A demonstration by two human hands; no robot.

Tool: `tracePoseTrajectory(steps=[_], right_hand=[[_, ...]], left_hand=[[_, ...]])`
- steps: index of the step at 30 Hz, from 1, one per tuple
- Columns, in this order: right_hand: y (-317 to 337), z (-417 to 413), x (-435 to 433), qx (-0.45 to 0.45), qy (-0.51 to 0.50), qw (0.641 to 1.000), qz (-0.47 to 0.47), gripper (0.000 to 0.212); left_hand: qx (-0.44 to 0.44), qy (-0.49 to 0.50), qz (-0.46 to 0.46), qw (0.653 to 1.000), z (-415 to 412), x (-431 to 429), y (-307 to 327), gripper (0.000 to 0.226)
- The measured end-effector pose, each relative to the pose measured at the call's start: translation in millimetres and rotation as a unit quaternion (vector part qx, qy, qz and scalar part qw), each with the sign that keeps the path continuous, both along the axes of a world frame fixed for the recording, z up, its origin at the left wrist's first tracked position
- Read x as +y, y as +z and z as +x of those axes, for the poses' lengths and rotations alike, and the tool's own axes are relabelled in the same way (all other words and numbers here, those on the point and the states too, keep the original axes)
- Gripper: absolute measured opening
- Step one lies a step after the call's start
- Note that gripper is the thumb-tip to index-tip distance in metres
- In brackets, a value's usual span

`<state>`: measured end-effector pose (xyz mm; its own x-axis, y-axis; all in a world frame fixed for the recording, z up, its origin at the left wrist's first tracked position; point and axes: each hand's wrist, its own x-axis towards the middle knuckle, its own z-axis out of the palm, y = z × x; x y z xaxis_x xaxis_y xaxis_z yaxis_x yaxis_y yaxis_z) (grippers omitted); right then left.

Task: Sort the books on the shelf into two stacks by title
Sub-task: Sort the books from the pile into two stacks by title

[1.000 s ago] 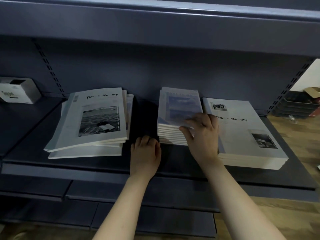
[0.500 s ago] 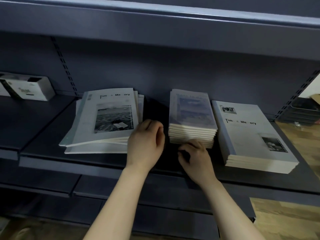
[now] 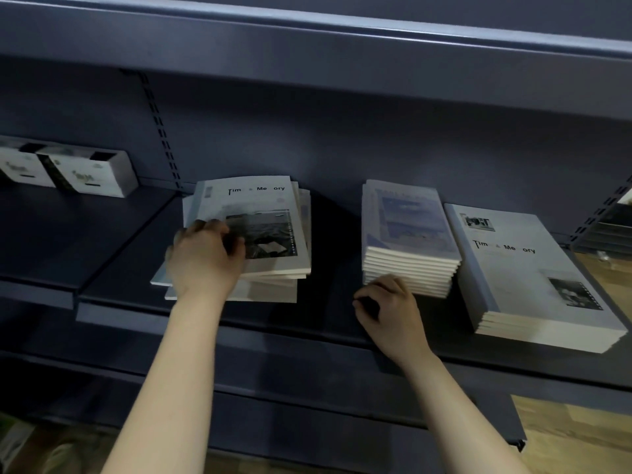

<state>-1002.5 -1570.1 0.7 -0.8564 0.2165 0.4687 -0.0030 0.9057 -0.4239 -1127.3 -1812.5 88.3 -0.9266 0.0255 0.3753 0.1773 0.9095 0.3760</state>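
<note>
**Three piles on the shelf, my left hand on the untidy one**

The dark shelf (image 3: 325, 323) in front of me carries all the books, lying flat in three piles.

The left stack (image 3: 273, 230) is the loose one. Its books are fanned out of line, with edges sticking out to the left and at the near side. The top cover reads "Tim… Me…ory" over a dark photograph. My left hand (image 3: 201, 258) lies on the near left part of this pile, fingers curled over the left edge of the upper books and thumb on the top cover, gripping them.

The middle stack (image 3: 410, 230) is narrower and squared up, with many thin books under a bluish cover whose title I cannot read. My right hand (image 3: 390, 309) sits on the shelf at this pile's near left corner, knuckles just beside the bottom books. Its fingers are curled in toward the thumb and hold nothing.

The right stack (image 3: 533, 278) stands just beside the middle one. It is lower and wider, neatly aligned, and also titled "Tim… Me…ory", with a small dark photograph near the lower right of the cover.

Well apart to the left, on the next shelf section, stand two white boxes (image 3: 82, 172) against the back panel. Their contents are hidden. Wooden floor (image 3: 581, 425) shows at the lower right.
</note>
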Motion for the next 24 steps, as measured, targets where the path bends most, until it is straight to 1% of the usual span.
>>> tracePoseTrajectory(steps=[3,7,9,10,12,14,16,18,21,24], right_hand=[[-0.3,0.7,-0.1,0.005,0.001,1.0,-0.005,0.008],[0.1,1.3,-0.8,0.002,-0.005,1.0,-0.008,0.009],[0.2,1.5,-1.3,0.001,-0.006,1.0,-0.008,0.009],[0.2,1.4,-1.5,0.003,-0.006,1.0,-0.007,0.009],[0.1,1.4,-1.7,0.006,-0.005,1.0,-0.005,0.009],[0.3,1.4,-1.8,0.009,-0.008,1.0,-0.004,0.009],[0.5,1.4,-2.2,0.01,-0.01,1.0,-0.003,0.009],[0.5,1.3,-2.6,0.009,-0.011,1.0,0.001,0.009],[0.6,1.5,-2.8,0.011,-0.011,1.0,0.008,0.009],[1.0,1.4,-2.2,0.011,-0.009,1.0,0.009,0.01]], left_hand=[[-0.051,0.05,-0.029,0.997,-6.7,-14.5,0.1,0.051],[-0.114,0.066,-0.001,0.991,-20.0,-28.8,-5.7,0.08],[-0.134,0.067,0.005,0.989,-23.9,-31.4,-4.5,0.088],[-0.145,0.072,0.015,0.987,-24.8,-32.0,-1.6,0.088],[-0.157,0.075,0.037,0.984,-24.3,-31.6,7.3,0.083],[-0.147,0.069,0.055,0.985,-23.9,-29.2,12.7,0.076],[-0.115,0.051,0.083,0.989,-20.7,-26.8,14.7,0.058],[-0.078,0.021,0.138,0.987,-14.9,-27.4,14.0,0.038],[-0.022,-0.031,0.25,0.968,-2.5,-30.0,9.5,0.028],[0.005,-0.048,0.345,0.937,8.8,-26.7,5.6,0.026]])
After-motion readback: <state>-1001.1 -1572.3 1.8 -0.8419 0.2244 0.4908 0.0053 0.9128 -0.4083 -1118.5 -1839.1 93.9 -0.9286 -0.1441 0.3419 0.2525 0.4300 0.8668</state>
